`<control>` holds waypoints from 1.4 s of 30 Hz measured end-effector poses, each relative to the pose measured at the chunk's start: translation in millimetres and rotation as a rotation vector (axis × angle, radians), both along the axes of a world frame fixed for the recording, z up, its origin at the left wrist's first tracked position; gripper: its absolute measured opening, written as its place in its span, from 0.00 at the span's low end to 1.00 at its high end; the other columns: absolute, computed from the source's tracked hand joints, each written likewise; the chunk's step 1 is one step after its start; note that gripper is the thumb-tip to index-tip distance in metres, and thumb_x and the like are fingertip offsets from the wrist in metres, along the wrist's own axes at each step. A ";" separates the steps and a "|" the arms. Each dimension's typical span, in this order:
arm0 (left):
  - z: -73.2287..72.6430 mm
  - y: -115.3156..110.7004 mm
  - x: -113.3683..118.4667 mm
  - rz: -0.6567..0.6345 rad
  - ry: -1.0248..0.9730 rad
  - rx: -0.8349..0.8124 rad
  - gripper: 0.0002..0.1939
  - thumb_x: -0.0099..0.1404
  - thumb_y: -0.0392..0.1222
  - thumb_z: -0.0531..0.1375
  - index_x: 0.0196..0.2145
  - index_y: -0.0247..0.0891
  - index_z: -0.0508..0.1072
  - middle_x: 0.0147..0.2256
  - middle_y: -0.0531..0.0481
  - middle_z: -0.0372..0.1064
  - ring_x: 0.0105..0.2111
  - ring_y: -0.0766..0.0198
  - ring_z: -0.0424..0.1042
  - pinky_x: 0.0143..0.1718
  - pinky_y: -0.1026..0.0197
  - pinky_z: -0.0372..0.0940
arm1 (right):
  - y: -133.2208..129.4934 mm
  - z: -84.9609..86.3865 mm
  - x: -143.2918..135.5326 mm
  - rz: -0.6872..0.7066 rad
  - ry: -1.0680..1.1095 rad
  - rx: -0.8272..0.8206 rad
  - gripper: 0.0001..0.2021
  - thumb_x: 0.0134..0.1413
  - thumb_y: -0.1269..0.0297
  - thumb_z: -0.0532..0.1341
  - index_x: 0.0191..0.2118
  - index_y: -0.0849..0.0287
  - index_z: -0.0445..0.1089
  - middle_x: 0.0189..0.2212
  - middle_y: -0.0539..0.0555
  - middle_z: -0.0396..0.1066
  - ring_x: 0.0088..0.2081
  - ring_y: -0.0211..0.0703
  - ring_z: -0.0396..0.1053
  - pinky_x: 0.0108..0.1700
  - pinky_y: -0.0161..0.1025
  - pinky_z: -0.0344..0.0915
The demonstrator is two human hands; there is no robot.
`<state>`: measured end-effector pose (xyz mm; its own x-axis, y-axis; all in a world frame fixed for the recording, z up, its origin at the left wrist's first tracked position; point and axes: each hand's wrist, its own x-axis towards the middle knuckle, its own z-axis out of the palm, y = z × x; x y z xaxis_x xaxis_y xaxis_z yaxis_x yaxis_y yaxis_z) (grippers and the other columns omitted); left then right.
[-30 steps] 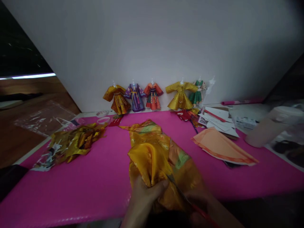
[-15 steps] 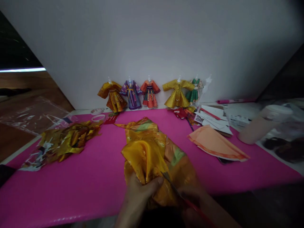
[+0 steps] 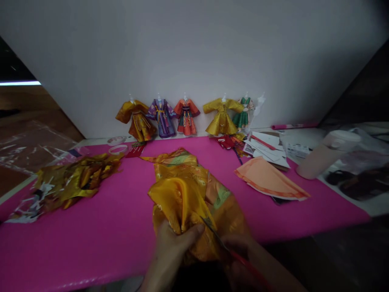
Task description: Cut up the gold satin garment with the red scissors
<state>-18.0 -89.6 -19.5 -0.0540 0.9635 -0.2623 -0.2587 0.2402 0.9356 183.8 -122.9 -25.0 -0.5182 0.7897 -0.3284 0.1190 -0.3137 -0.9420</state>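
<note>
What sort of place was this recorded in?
Probably a small sewing or craft workspace: red-handled metal scissors against shiny golden patterned fabric, a heap of golden cloth scraps, and a row of colourful doll-sized cloth robes.

Two bare human hands, seen from above. The left hand (image 3: 170, 245) has a smooth, rounded thumb and joins a bare wrist. The right hand (image 3: 241, 245) is dim and soft-edged, its forearm (image 3: 275, 267) also bare — slim and unadorned where it shows. Between them, a solid black patch (image 3: 202, 278) — too dark to identify as clothing.
</note>
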 end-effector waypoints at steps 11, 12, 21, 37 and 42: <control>6.7 -0.5 2.8 0.026 -0.022 0.017 0.26 0.42 0.38 0.74 0.42 0.38 0.79 0.37 0.43 0.82 0.40 0.45 0.79 0.44 0.49 0.72 | -4.9 -31.8 0.2 -0.010 0.020 -0.068 0.15 0.54 0.53 0.64 0.41 0.60 0.70 0.25 0.47 0.69 0.26 0.35 0.67 0.26 0.29 0.59; 7.3 -0.3 3.2 0.027 -0.017 0.027 0.26 0.42 0.38 0.74 0.42 0.38 0.79 0.37 0.43 0.82 0.40 0.45 0.79 0.44 0.49 0.72 | -5.2 -30.2 0.9 0.002 0.017 -0.075 0.16 0.54 0.52 0.64 0.41 0.60 0.71 0.26 0.48 0.70 0.26 0.36 0.68 0.26 0.30 0.59; 10.9 -0.5 3.1 0.003 -0.054 0.039 0.25 0.43 0.39 0.74 0.42 0.37 0.78 0.36 0.44 0.82 0.39 0.46 0.80 0.44 0.50 0.72 | -10.1 -0.5 4.2 0.011 -0.042 0.015 0.31 0.56 0.38 0.59 0.52 0.61 0.65 0.26 0.49 0.68 0.27 0.37 0.66 0.28 0.32 0.60; 9.9 -0.3 1.9 -0.013 -0.053 0.015 0.26 0.43 0.38 0.74 0.43 0.37 0.78 0.37 0.43 0.81 0.40 0.47 0.79 0.44 0.52 0.72 | -8.9 -1.0 2.5 0.032 0.002 -0.015 0.36 0.51 0.35 0.60 0.53 0.61 0.61 0.24 0.47 0.66 0.25 0.36 0.64 0.24 0.31 0.58; 13.4 -0.4 2.5 -0.005 -0.065 0.010 0.25 0.43 0.38 0.73 0.42 0.36 0.79 0.36 0.42 0.81 0.39 0.46 0.79 0.42 0.51 0.73 | -9.7 -0.4 1.8 -0.001 0.013 -0.064 0.33 0.53 0.40 0.62 0.54 0.60 0.59 0.24 0.45 0.63 0.24 0.34 0.62 0.26 0.31 0.58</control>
